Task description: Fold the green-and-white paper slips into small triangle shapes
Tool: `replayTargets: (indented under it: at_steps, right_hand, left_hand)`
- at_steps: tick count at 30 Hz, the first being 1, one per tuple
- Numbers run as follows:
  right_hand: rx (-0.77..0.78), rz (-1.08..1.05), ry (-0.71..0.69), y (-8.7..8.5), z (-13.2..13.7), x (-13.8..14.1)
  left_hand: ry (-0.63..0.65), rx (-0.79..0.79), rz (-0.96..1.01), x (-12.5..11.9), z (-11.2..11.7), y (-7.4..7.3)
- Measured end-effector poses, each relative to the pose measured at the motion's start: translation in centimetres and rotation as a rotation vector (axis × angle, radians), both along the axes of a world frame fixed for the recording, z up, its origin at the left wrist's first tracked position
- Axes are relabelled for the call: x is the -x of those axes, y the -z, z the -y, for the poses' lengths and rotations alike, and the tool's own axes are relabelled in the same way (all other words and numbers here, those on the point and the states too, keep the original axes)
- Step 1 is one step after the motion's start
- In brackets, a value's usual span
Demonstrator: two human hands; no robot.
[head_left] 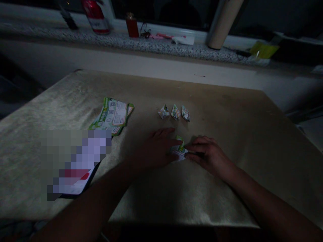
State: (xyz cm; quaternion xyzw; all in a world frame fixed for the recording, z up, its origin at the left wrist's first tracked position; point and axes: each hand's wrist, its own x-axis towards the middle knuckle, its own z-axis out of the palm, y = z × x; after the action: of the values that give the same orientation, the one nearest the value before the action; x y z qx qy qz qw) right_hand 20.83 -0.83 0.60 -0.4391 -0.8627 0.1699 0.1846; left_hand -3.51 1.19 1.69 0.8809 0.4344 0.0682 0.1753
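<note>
A small folded piece of printed green-and-white paper [179, 154] lies on the table between my two hands. My left hand [160, 149] reaches over it from the left, with its index finger on the upper part and its thumb at the lower left edge. My right hand [209, 153] pinches its right edge between thumb and fingers. Beyond my hands, three small folded paper shapes of similar print stand in a row: a left one [164, 112], a middle one [175, 112] and a right one [186, 113].
Flat green-and-white printed packets [114, 112] lie overlapped at the left. Nearer me is a phone [80, 183] with a lit, partly blurred screen. The table [227, 107] meets a wall below a speckled sill [156, 43], which holds a red bottle [96, 16] and a cardboard tube [224, 23].
</note>
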Motion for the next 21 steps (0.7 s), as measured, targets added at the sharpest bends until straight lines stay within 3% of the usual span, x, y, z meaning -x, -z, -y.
replayTargets:
  at_steps: [12, 21]
  right_hand:
    - [0.045, 0.062, 0.029, -0.9, -0.1, 0.8]
    - [-0.069, 0.395, 0.104, -2.6, 0.6, 3.1]
  left_hand:
    - [-0.009, 0.008, -0.028, -0.2, -0.2, -0.5]
    - [-0.003, 0.009, -0.047, -0.4, -0.5, -0.9]
